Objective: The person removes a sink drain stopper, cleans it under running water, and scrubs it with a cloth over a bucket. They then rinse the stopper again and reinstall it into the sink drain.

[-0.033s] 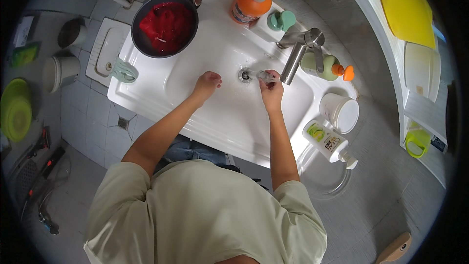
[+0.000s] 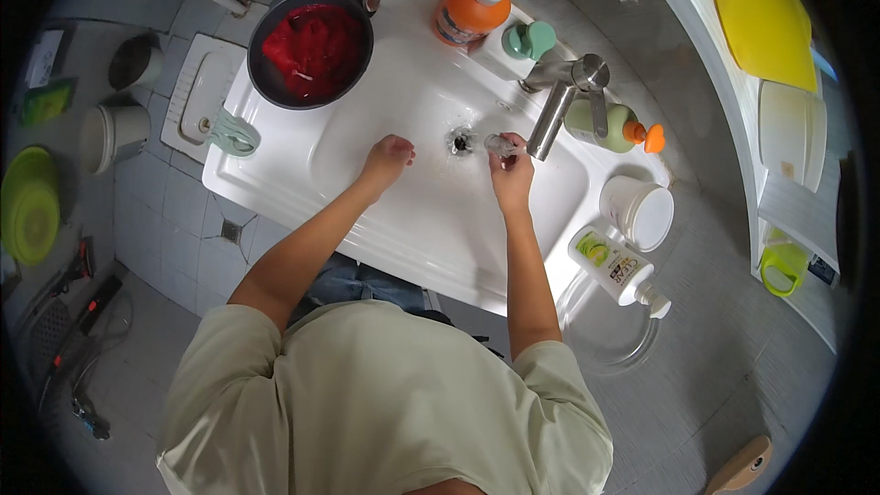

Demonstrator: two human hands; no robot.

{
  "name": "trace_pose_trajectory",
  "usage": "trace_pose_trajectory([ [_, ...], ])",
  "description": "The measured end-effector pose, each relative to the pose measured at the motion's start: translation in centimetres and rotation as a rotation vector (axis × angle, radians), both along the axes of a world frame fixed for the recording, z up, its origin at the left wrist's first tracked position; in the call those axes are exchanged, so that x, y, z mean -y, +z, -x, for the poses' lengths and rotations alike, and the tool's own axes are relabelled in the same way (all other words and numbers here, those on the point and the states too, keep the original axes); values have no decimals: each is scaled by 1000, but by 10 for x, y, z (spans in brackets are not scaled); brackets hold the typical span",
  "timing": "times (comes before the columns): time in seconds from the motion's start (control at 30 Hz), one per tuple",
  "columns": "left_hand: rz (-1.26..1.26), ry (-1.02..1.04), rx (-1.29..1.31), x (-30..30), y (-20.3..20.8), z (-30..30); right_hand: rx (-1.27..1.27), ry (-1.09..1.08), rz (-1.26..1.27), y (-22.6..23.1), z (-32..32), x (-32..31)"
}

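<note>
In the head view, our right hand is at a clear, glistening shape between the silver metal faucet and the round drain of the glossy white basin. We would do well to keep that hand angled toward the drain, limiting splashes. Our left hand hovers over the basin, fingers loosely curled; its palm is hidden, so we cannot tell whether they close on anything. Nor can we tell whether the right fingers grip a transparent object or merely meet running water.
</note>
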State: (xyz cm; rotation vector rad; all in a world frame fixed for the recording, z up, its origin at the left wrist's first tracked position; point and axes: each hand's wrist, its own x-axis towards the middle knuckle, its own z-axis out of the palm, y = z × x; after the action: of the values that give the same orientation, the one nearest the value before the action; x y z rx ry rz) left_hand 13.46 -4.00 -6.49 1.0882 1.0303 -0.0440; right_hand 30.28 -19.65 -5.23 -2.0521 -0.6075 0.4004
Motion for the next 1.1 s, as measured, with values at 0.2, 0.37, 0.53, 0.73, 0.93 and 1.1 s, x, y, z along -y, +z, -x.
trace_pose_trajectory([
  [0.2,-362,-53,170,-2,-19,34,378,155,269,-27,-4,10],
  [0.37,-466,-84,182,-12,13,46,226,106,294,-45,-3,6],
  [0.53,-515,-146,214,-9,26,59,228,103,320,-58,0,5],
  [0.73,-535,-112,266,-6,21,68,326,89,191,-68,6,10],
  [0.93,-605,-154,305,-5,22,74,-270,-41,65,-39,13,-5],
  [1.1,-556,-153,258,-9,25,68,-282,-69,-112,-28,11,-14],
])
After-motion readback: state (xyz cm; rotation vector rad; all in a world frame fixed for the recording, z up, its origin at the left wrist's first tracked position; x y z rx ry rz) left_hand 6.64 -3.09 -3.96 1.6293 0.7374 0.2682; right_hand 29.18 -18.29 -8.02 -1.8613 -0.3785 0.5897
